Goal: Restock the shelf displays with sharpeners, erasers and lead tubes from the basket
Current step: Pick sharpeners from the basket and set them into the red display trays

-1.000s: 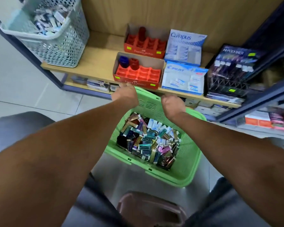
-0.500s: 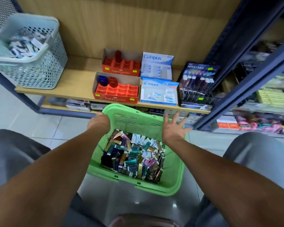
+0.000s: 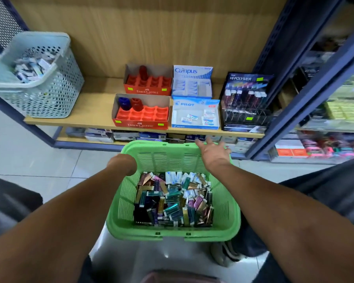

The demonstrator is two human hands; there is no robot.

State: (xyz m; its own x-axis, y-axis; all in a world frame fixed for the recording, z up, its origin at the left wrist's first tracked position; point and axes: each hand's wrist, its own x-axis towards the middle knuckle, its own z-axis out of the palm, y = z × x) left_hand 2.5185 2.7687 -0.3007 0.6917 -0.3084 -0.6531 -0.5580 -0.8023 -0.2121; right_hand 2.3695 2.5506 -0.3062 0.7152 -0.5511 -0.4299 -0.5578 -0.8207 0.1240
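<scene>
Two hands meet your green basket (image 3: 172, 231): left hand (image 3: 122, 164) grips its ten o'clock rim; right hand (image 3: 213, 152) hovers open at one o'clock.

We are finding open wood on the shelf (image 3: 94, 107) between the grey basket (image 3: 49, 94) and the red trays (image 3: 141, 111). The trays, eraser boxes (image 3: 194, 113) and black rack (image 3: 245, 103) are standing packed side by side. The blue post (image 3: 307, 99) is blocking the right; beyond it things are looking blurred, probably crowded.
</scene>
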